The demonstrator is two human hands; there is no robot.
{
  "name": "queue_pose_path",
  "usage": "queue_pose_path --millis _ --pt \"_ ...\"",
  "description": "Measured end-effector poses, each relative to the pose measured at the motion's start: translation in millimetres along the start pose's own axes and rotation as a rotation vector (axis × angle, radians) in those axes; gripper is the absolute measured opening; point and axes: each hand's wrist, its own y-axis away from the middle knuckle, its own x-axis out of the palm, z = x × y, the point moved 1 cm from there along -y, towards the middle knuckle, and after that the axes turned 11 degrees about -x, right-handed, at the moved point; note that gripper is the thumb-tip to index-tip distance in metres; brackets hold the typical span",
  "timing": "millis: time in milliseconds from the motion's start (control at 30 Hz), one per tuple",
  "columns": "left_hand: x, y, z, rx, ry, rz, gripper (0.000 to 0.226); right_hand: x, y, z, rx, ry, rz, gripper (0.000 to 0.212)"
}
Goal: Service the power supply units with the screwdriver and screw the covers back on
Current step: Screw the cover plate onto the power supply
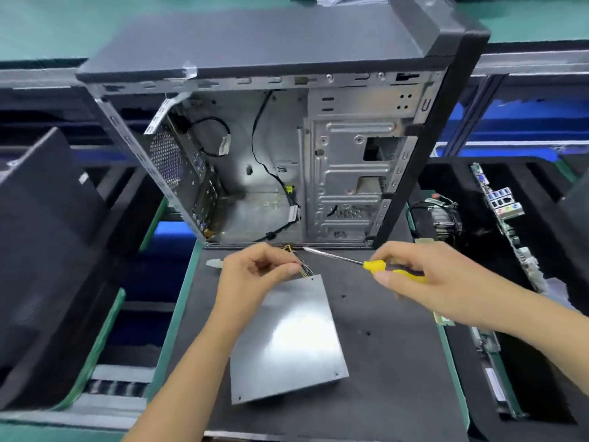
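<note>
Left hand [255, 269] is curling its fingers around the wire bundle [304, 268] where it leaves the far corner of the PSU [287, 339]. PSU is lying flat on the mat [382, 346], directly below and between both hands, long axis running from the left hand's fingertips back toward the body, cover face up. Right hand [417, 275] is gripping the screwdriver [366, 263] by its yellow handle, shaft pointing left toward the left hand, tip hovering just past that corner. Left hand is nearer the unit; the tip looks closest to the far-corner screw hole. Open case [287, 148] is standing just beyond both hands.
</note>
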Motion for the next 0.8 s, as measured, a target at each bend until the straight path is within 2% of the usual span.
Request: queue_pose_path --millis 133,200,400,667,800 --pt "-11 5 3 0.044 0.113 -0.048 0.013 1 -16 18 -0.052 0.135 0.117 0.011" --pt "-14 5 2 0.061 0.121 -0.056 0.02 0 -22 22 -0.067 0.2 0.136 0.01" --pt "-16 4 -1 0.083 0.139 -0.031 0.022 -2 -31 32 -0.054 0.237 0.191 0.009" --pt "-15 -3 -2 0.134 0.067 0.024 0.022 -7 -29 30 -0.035 0.252 0.203 0.011" --pt "-13 -4 -4 0.222 -0.101 0.067 0.02 -15 -28 25 -0.035 0.289 0.252 0.021"
